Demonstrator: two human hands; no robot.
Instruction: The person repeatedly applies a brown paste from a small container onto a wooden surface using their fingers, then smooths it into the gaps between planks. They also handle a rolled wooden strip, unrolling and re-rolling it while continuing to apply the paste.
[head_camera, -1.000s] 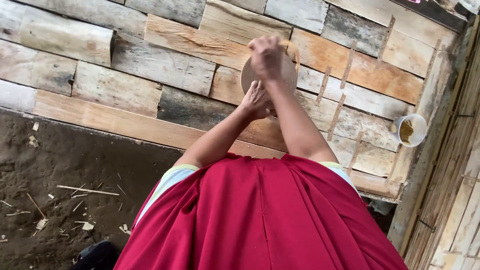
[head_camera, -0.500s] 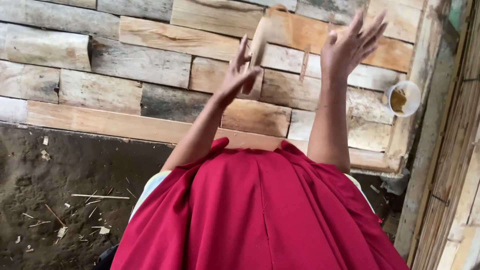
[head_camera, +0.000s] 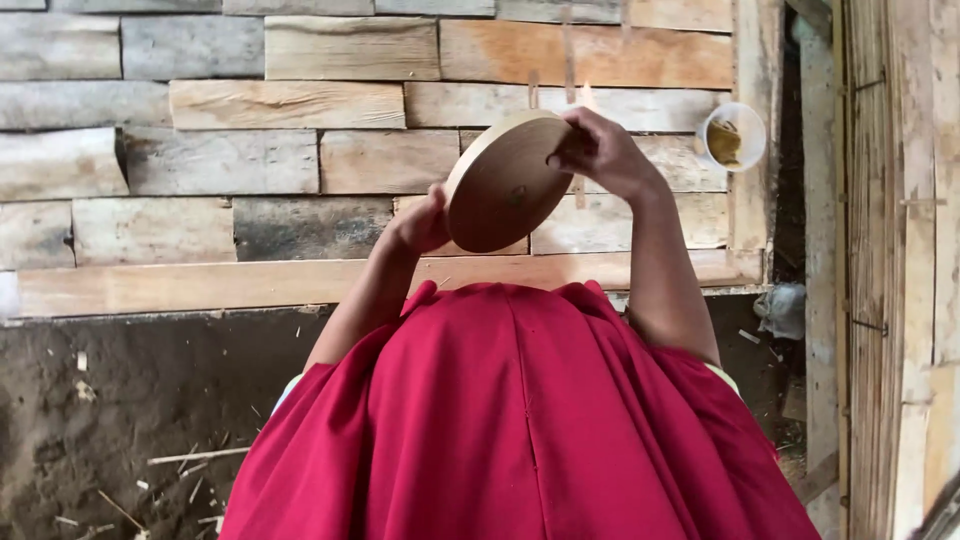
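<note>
**Round wooden hoop held up between both hands**

Holding step in hand, judged from the grip: a shallow round wooden band, like a sieve or drum frame (head_camera: 505, 180), raised at upper centre of the frame, tilted so its flat pale face looks down and left. Left hand (head_camera: 420, 222) cupped against the lower left edge, fingers hidden behind the rim, so how tightly curled cannot be told. Right hand (head_camera: 600, 152) closed over the upper right edge, fingers pressed together and pinching the rim. Frame clear of the plank wall (head_camera: 250, 150) behind it, well above the red cloth (head_camera: 520, 420) filling the lower half of the frame.

Next move, as a judgement only: turning or working the rim would call for a firm pinch at the right and a steady palm at the left, so the thin band does not slip or flex.

At upper right, a small white cup (head_camera: 733, 137) with brownish contents against a wooden post. At lower left, dark earth floor (head_camera: 120, 420) with scattered wood splinters.
</note>
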